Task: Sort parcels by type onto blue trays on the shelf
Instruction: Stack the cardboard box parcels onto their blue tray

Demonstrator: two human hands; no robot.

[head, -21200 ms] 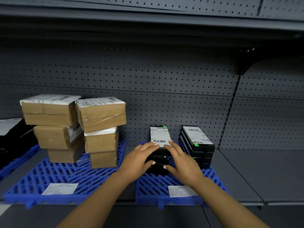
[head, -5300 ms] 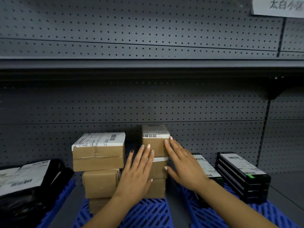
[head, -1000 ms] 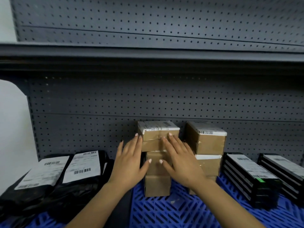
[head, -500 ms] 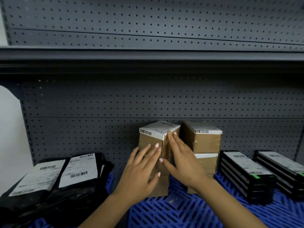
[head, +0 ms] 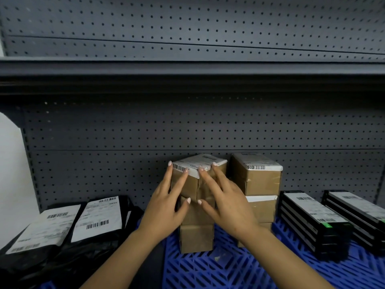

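Lying at the far left of the grey metal shelf, the flat black plastic mailer bags with white barcode labels rest slumped on one another, away from both hands. Next along, the left hand has its fingers straight and spread against the left-facing side of the top brown cardboard box with a white shipping label, the fingertips reaching the label's edge. The right hand lies likewise flat and splayed on the box's other near face; neither hand curls round it, they press it between open palms. A second ago this box sat square on its stack; now it is turned corner-on toward me, twisted out of line with the two plain brown boxes beneath it. I take that as a correction under way, not a finished placement: the box is already on the right tray with its own kind, but needs squaring before the stack can be trusted. The stack stands on the blue slatted plastic tray. Just beside it to the right stands a second stack of taped brown boxes, squarely piled. Farther right, two stacks of slim black boxes with white labels sit on blue slats too, untouched.
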